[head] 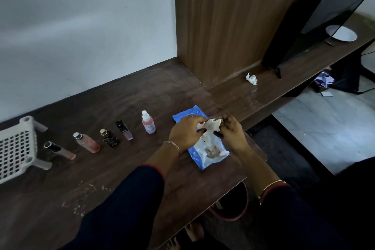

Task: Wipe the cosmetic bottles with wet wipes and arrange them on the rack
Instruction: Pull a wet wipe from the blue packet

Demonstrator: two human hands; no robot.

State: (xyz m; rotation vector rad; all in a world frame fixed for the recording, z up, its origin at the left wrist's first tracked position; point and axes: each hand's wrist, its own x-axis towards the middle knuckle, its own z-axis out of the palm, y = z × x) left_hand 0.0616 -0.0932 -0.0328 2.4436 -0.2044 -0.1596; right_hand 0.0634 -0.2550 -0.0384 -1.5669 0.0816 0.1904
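Both hands hold one white wet wipe (211, 125) above the blue wipes pack (209, 152) on the dark wooden table (121, 95). My left hand (185, 132) pinches its left side, my right hand (231, 132) its right side. Several cosmetic bottles stand in a row to the left: a clear pink bottle with a white cap (148, 123), a small purple bottle with a black cap (124, 130), a dark gold-capped bottle (108, 138), a reddish bottle (87, 141) and a pink tube with a black cap (58, 150). The white perforated rack (17, 148) sits at the far left.
A crumpled used wipe (251, 79) lies on the narrower shelf to the right. A black screen (324, 18) leans against the wood panel, with a white dish (342, 33) behind it. The table edge runs diagonally in front of me; a red-rimmed bin (235, 203) stands below.
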